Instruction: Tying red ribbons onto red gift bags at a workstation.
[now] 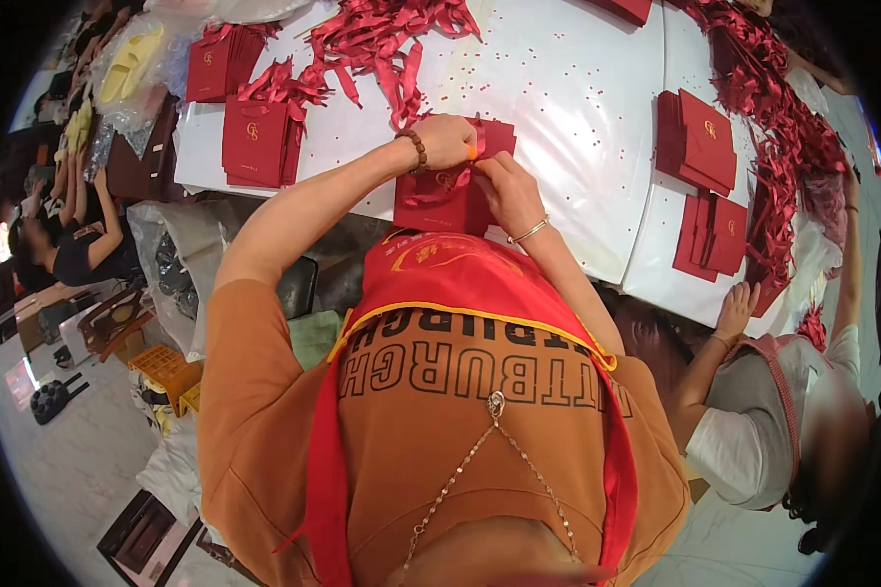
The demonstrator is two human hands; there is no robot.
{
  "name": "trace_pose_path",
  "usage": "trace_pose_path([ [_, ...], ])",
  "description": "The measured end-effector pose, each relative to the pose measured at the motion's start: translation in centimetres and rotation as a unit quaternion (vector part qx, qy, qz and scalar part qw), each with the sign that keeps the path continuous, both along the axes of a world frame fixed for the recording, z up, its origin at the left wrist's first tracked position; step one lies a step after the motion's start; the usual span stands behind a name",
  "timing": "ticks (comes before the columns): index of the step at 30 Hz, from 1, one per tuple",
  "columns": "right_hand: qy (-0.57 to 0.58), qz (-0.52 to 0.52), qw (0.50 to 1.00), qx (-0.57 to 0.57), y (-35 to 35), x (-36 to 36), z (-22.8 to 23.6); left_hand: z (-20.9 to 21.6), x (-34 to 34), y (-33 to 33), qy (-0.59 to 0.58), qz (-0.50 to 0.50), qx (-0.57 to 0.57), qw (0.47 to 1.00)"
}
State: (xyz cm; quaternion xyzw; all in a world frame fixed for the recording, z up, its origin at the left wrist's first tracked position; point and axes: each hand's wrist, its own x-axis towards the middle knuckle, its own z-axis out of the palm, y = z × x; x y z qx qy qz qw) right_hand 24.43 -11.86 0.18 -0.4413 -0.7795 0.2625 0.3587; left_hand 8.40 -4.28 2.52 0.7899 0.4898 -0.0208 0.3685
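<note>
In front of me at the table's near edge lies a dark red paper bag [445, 215] with gold print. A red ribbon [429, 198] runs across its upper part. My left hand [444, 143], with a beaded bracelet at the wrist, is closed in a pinch on the ribbon over the bag. Something orange [472, 153] shows at its fingertips. Close beside it, my right hand [513, 198] has its fingers pinched together at the same ribbon. The exact grip is partly hidden by the fingers. Another red bag [499, 137] lies just beyond my hands.
Stacks of red bags stand at the left [255, 147] and right [700, 142] of the white table [568, 127]. A heap of red ribbons [392, 39] lies beyond my hands, another [773, 147] far right. Small red dots scatter the tabletop. A co-worker's hand [737, 309] rests at the right edge.
</note>
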Motion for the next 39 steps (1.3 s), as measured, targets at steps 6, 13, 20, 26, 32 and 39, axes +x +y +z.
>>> trace_pose_path([
  [6, -0.008, 0.009, 1.000, -0.011, 0.0, 0.3, 0.0, 2.6, -1.4, 2.2, -0.172, 0.160, -0.054, 0.970],
  [13, -0.003, 0.016, 1.000, -0.023, 0.3, 0.2, 0.1, 1.9, -4.3, 1.7, -0.062, 0.094, -0.105, 0.988],
  [20, -0.009, 0.006, 1.000, -0.029, 0.1, 0.2, -0.2, 0.2, -5.1, -0.1, 0.065, 0.145, 0.066, 0.985],
  [26, -0.012, 0.009, 0.999, -0.041, 0.4, 0.3, -0.2, -1.7, -6.0, -0.7, -0.241, 0.230, 0.096, 0.938],
  [32, -0.060, 0.026, 0.997, -0.032, 0.5, 0.0, 0.1, 1.6, -1.8, -0.3, -0.107, 0.155, -0.008, 0.982],
  [39, 0.080, -0.011, 0.993, -0.088, 0.1, -0.4, -0.5, -0.6, -1.0, 0.5, -0.127, 0.060, 0.004, 0.990],
])
